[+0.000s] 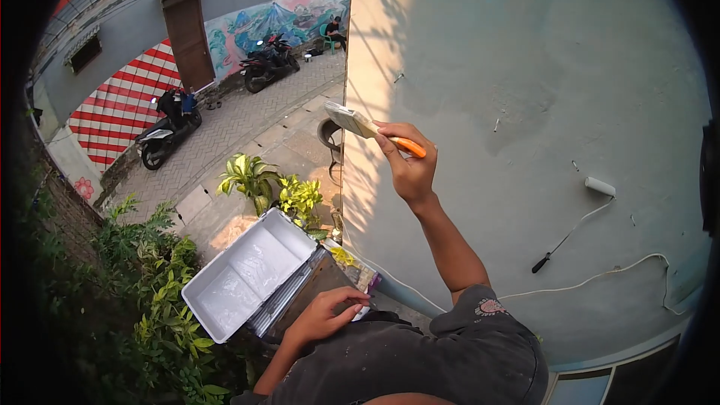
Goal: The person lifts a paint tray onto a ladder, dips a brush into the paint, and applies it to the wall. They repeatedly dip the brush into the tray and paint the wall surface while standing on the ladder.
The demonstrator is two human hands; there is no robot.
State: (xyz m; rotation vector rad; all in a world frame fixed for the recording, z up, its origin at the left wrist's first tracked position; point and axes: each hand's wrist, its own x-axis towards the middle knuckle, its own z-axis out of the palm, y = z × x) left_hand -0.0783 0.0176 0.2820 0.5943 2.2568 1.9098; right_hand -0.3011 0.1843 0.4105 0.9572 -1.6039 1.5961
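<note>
Starting at the lower left, there's a mass of leafy plants (161, 285), so drips on that side would be a pain. Next to them, left of centre and low in the frame, is the white tray (250, 274) with what looks like white paint smeared over its bottom. I'd dip just the bristle ends and wipe the extra off on its rim, because an overloaded brush will run.

The left hand (324, 316) is at the bottom, a bit left of centre, right by the tray's near side. Fingers loosely curled, thumb apart from them, nothing in it that I can see. Can't tell if it's leaning on anything, but a steady support would help with the reach.

The brush (366, 127) is just above centre, bristles pointing left at the sunlit edge of the wall (480, 210). Can't tell if they're touching. The right hand (409, 163) is clamped on its orange handle, thumb and fingers pinching up near the bristle end, which imo is the grip for control. Light pressure, long strokes along the corner, and go gently around the small pegs (496, 125).

Far right, the roller (600, 187) is against the wall, probably better for the broad middle.
</note>
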